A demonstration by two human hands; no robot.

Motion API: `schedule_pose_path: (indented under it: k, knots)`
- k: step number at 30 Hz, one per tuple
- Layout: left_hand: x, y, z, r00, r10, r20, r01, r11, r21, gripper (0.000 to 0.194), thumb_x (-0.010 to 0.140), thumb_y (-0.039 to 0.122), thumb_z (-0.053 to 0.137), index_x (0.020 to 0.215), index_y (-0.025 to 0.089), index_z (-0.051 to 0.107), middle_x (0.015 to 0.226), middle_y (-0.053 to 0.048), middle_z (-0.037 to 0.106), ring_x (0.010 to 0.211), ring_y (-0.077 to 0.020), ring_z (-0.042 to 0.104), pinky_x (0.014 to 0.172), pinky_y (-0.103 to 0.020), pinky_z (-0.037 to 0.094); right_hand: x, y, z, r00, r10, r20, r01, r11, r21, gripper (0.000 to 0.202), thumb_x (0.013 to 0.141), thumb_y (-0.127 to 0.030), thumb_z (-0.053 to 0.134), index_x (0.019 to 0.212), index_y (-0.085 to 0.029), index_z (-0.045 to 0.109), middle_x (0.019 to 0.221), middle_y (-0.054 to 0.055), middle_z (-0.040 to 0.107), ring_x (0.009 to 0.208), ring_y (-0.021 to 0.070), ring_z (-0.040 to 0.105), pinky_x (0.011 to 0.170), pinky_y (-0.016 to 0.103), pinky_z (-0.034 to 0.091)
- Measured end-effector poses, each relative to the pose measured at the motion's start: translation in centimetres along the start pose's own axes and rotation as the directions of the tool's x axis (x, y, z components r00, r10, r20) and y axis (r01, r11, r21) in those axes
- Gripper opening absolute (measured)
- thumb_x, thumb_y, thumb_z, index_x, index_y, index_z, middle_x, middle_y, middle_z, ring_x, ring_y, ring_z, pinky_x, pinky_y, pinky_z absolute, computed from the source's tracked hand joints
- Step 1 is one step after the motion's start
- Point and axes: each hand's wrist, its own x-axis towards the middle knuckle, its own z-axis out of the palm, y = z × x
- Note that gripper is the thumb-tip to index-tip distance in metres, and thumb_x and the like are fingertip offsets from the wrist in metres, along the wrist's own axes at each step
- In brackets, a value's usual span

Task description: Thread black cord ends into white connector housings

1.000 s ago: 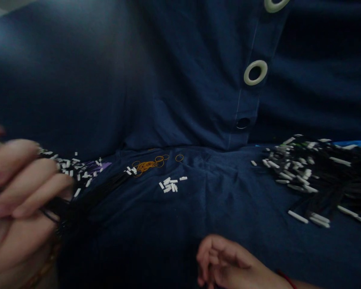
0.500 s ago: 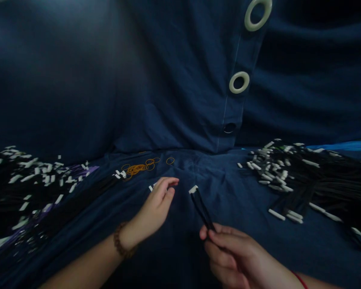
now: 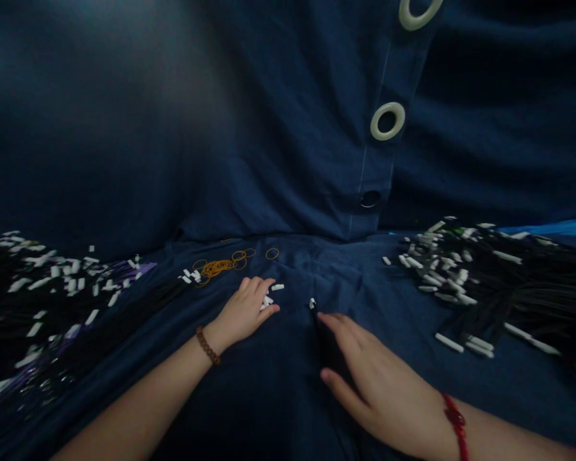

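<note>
Near the centre, my left hand (image 3: 244,310) curls around several white-tipped pieces (image 3: 267,301), its thumb and fingers on either side of them. One more white tip (image 3: 278,287) lies just beyond its fingertips. My right hand (image 3: 365,378) has its fingers and thumb spread apart over the blue cloth. Beside its index finger is the white end (image 3: 312,302) of a dark strand bundle, whose lower part fades into the dark cloth. The right hand does not grip the bundle.
Rubber bands (image 3: 219,266) lie left of centre, next to a small white-tipped black bundle (image 3: 190,276). Large heaps of white-tipped black strands spread at the left (image 3: 77,275) and right (image 3: 454,275). A blue curtain (image 3: 278,128) with rings hangs behind.
My right hand has let go of the dark strands, which now lie on the cloth, and its fingers have spread. My left hand has closed around the white-tipped pieces.
</note>
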Motion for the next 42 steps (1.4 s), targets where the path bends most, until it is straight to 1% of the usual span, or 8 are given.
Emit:
schedule_pose_path:
  k: [8,12,15,19,26,31,37,42]
  knots:
    - [1.9,0.8,0.4,0.997,0.019,0.07,-0.025,0.996,0.089,0.033,0.089,0.039,0.046,0.112,0.016,0.052,0.107,-0.008,0.054,0.097,-0.0219,0.052,0.08,-0.04,0.045,0.0,-0.1,0.6,0.989,-0.057,0.136,0.04,0.992,0.12,0.045,0.088,-0.029,0.043,0.132,-0.018,0.042,0.143,0.008,0.025,0.134,0.0292,0.005,0.107,0.053,0.013]
    - [3.1,0.4,0.0,0.994,-0.008,0.11,-0.004,0.995,0.104,0.024,0.088,0.034,0.049,0.099,0.014,0.056,0.095,-0.005,0.059,0.084,-0.0176,0.057,0.073,-0.036,0.048,0.7,-1.4,-0.7,0.998,0.054,0.03,-0.061,0.84,0.539,0.034,0.089,-0.027,0.043,0.121,-0.019,0.048,0.132,0.011,0.038,0.126,0.0236,0.031,0.105,0.043,0.025]
    - [3.2,1.2,-1.6,0.992,0.0,0.124,-0.01,0.997,0.073,0.023,0.09,0.032,0.046,0.091,0.013,0.058,0.083,-0.004,0.06,0.073,-0.0151,0.059,0.067,-0.032,0.048,1.5,-2.5,-0.4,0.946,0.216,0.24,-0.28,0.179,0.943,0.026,0.085,-0.033,0.049,0.105,-0.016,0.052,0.107,0.01,0.053,0.099,0.0218,0.055,0.089,0.04,0.041]
    - [0.7,5.9,-4.0,0.99,0.096,0.108,-0.095,0.995,-0.008,0.029,0.095,0.031,0.032,0.092,0.018,0.058,0.085,-0.004,0.062,0.08,-0.0155,0.059,0.071,-0.028,0.046,1.8,-2.8,1.3,0.861,-0.062,0.505,-0.427,-0.626,0.652,0.045,0.082,-0.05,0.049,0.107,-0.012,0.053,0.104,0.011,0.057,0.09,0.0255,0.06,0.083,0.042,0.042]
    - [-4.0,12.5,-5.2,0.954,0.21,0.212,-0.147,0.949,-0.278,0.029,0.077,0.041,0.063,0.095,0.022,0.054,0.096,-0.003,0.06,0.089,-0.0223,0.055,0.068,-0.03,0.045,0.6,-2.3,3.6,0.794,-0.33,0.511,-0.557,-0.73,0.395,0.045,0.074,-0.046,0.058,0.09,-0.005,0.059,0.075,0.005,0.064,0.072,0.0135,0.061,0.079,0.024,0.042]
    - [-2.6,9.4,-6.0,0.981,0.184,0.065,-0.124,0.842,-0.524,0.028,0.09,0.041,0.038,0.109,0.023,0.048,0.109,-0.004,0.054,0.098,-0.0177,0.05,0.084,-0.027,0.042,0.3,-1.6,4.1,0.805,-0.288,0.519,-0.508,-0.788,0.349,0.038,0.073,-0.038,0.063,0.096,-0.008,0.058,0.084,0.004,0.064,0.074,0.0134,0.062,0.068,0.02,0.042]
    - [-0.5,2.4,-3.5,0.98,-0.058,0.189,0.083,0.989,-0.122,0.018,0.083,0.014,0.04,0.091,0.014,0.055,0.091,-0.011,0.056,0.086,-0.0252,0.054,0.079,-0.041,0.042,0.2,-1.5,3.5,0.841,-0.213,0.497,-0.446,-0.793,0.414,0.031,0.083,-0.032,0.054,0.104,-0.009,0.057,0.09,0.009,0.063,0.08,0.0194,0.063,0.067,0.025,0.044]
    - [-0.9,3.9,-4.0,0.976,-0.062,0.208,0.087,0.99,-0.114,0.023,0.087,0.01,0.027,0.088,0.016,0.049,0.084,-0.007,0.056,0.074,-0.0188,0.057,0.07,-0.032,0.044,0.4,-1.7,2.5,0.858,-0.175,0.483,-0.407,-0.805,0.431,0.042,0.083,-0.033,0.055,0.115,-0.006,0.053,0.117,0.016,0.054,0.112,0.0282,0.048,0.097,0.044,0.032]
